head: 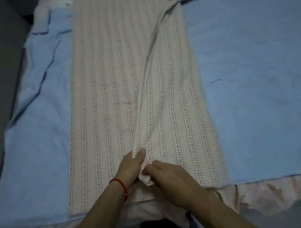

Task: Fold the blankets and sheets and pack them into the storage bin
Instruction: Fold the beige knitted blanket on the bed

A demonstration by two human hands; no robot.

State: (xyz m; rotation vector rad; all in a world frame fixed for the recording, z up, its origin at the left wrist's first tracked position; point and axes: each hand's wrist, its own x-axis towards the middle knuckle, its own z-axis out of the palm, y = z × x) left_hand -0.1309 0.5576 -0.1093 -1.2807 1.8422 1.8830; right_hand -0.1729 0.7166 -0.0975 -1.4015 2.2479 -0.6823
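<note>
The checked sheet lies folded into 1 long strip on the bed, its long axis running 12 to 6 o'clock. Both grips pinch its bunched near end at 6 o'clock: left hand, right hand. The ridge rises toward 1 o'clock; neither hand looks nearer.

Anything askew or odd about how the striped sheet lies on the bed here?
Yes. The striped sheet lies mostly flat on the blue blanket, but a bunched ridge runs diagonally from its far right corner to the near edge, where the left hand and right hand grip the gathered cloth.
</note>
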